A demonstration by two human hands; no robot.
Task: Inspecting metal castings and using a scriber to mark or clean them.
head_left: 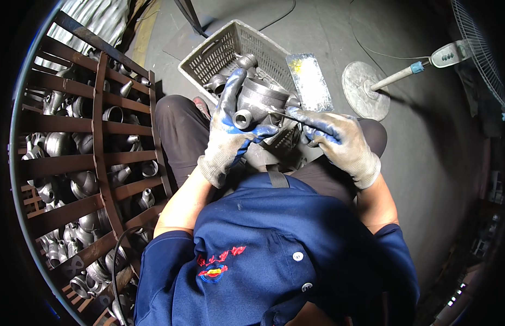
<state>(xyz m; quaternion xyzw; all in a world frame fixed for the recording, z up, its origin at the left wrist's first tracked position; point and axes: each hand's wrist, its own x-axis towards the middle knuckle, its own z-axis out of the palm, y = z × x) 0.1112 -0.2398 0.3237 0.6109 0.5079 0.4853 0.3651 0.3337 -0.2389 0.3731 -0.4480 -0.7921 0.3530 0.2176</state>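
My left hand (224,130), in a white knit glove with a worn blue palm, is closed around a grey metal casting (259,99). The casting has a wide ringed round mouth and a short hollow spout pointing back at me. A thin dark rod-shaped tool (285,116) is pinched in my gloved right hand (339,140). Its tip reaches the casting's right side, though I cannot tell whether it touches. Both hands are above my lap, between my knees. The tool's exact kind and its handle end are hidden by my fingers.
Beyond my hands, a grey slatted plastic basket (194,64) holds several castings (246,61). A scuffed flat plate (311,84) lies against its right corner. To the right stands a fan with a round base (361,92). A rusty barred crate (102,136) full of castings stands close on my left.
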